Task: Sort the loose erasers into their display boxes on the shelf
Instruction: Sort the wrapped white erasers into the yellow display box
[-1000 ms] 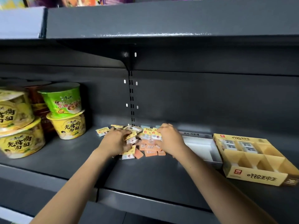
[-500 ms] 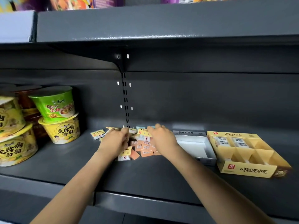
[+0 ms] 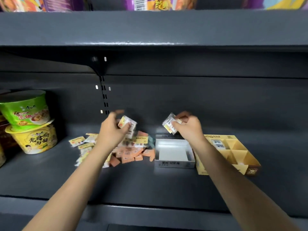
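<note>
A heap of loose erasers (image 3: 131,151), orange ones and yellow-and-white wrapped ones, lies in the middle of the dark shelf. My left hand (image 3: 111,130) is lifted above the heap and grips a yellow-and-white wrapped eraser (image 3: 127,123). My right hand (image 3: 188,126) pinches another wrapped eraser (image 3: 170,125) above the back of the white display box (image 3: 173,163), whose inside looks bare. To the right stands the yellow display box (image 3: 223,170) with divided compartments; wrapped erasers (image 3: 218,143) sit in its back left compartment.
Stacked instant noodle bowls, a green one (image 3: 25,110) on a yellow one (image 3: 35,139), stand at the left of the shelf. An upper shelf (image 3: 150,29) overhangs the work area. The shelf's front lip (image 3: 150,209) runs below my forearms.
Both hands have risen off the heap, each with a wrapped eraser taken up. The right hand has moved right, over the white box. The camera has come closer.
</note>
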`<state>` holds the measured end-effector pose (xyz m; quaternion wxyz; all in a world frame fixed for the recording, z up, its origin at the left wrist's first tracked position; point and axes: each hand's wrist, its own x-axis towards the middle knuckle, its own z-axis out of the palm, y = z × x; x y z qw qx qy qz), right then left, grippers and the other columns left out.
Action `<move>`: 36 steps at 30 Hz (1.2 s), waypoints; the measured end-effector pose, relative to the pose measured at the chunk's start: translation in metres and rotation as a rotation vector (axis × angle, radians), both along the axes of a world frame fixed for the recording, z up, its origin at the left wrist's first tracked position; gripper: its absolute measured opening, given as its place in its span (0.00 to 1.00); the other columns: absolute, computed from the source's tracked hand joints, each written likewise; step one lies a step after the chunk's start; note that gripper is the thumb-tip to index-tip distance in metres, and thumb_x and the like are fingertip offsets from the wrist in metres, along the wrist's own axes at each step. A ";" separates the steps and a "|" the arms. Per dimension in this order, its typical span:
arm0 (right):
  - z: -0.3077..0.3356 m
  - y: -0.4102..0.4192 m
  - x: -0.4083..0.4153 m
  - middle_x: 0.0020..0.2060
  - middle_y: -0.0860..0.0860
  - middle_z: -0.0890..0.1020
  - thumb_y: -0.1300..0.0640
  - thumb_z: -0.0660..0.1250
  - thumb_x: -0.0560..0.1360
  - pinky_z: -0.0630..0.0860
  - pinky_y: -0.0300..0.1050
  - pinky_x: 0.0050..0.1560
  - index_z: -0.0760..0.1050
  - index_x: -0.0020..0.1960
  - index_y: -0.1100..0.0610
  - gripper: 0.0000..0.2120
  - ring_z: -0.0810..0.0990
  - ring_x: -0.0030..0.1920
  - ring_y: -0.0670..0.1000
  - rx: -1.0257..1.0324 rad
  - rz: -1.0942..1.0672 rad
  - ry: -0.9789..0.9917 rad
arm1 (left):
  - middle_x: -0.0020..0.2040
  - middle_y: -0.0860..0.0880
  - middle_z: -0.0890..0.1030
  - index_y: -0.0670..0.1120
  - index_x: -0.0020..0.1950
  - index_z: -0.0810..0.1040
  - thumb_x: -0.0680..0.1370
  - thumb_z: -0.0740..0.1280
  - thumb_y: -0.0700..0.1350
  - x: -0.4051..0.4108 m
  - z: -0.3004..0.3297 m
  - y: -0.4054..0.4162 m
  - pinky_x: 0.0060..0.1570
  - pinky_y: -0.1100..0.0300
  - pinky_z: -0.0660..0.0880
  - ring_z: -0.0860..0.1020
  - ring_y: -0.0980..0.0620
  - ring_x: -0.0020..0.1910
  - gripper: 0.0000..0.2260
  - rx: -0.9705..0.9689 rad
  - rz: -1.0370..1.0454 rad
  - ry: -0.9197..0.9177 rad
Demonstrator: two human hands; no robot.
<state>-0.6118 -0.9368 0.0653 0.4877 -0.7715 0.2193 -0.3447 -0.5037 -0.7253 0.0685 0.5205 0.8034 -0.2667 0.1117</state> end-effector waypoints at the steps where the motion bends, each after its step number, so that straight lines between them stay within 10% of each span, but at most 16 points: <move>1: 0.003 -0.011 -0.010 0.44 0.53 0.83 0.63 0.70 0.70 0.75 0.42 0.42 0.73 0.38 0.48 0.11 0.82 0.46 0.53 0.006 -0.019 -0.009 | 0.48 0.51 0.78 0.49 0.61 0.74 0.73 0.70 0.43 -0.005 0.000 -0.014 0.49 0.56 0.75 0.77 0.52 0.48 0.17 -0.020 -0.051 0.045; 6: 0.003 -0.068 -0.063 0.48 0.51 0.82 0.65 0.69 0.71 0.78 0.46 0.52 0.75 0.50 0.48 0.15 0.81 0.50 0.51 0.122 -0.133 -0.061 | 0.40 0.44 0.79 0.50 0.47 0.78 0.73 0.71 0.40 -0.043 -0.011 -0.082 0.43 0.49 0.78 0.76 0.48 0.36 0.07 -0.107 -0.293 0.283; 13: -0.008 -0.116 -0.126 0.44 0.48 0.79 0.70 0.64 0.71 0.74 0.38 0.36 0.76 0.54 0.50 0.18 0.80 0.44 0.47 0.100 -0.279 0.091 | 0.34 0.45 0.76 0.44 0.42 0.76 0.73 0.70 0.36 -0.085 -0.033 -0.144 0.28 0.67 0.73 0.75 0.59 0.26 0.05 -0.072 -0.499 0.402; 20: -0.023 -0.131 -0.139 0.39 0.47 0.75 0.66 0.67 0.72 0.72 0.38 0.35 0.73 0.46 0.52 0.10 0.78 0.41 0.49 0.064 -0.283 0.151 | 0.37 0.37 0.77 0.47 0.38 0.78 0.71 0.72 0.38 -0.094 -0.041 -0.162 0.47 0.56 0.73 0.76 0.49 0.34 0.06 0.102 -0.592 0.382; 36: -0.024 -0.146 -0.132 0.39 0.50 0.78 0.64 0.65 0.71 0.77 0.48 0.40 0.72 0.43 0.52 0.07 0.79 0.41 0.52 -0.221 -0.292 0.434 | 0.34 0.49 0.82 0.46 0.39 0.81 0.72 0.71 0.42 -0.113 -0.046 -0.172 0.42 0.61 0.74 0.77 0.59 0.30 0.02 0.431 -0.504 0.149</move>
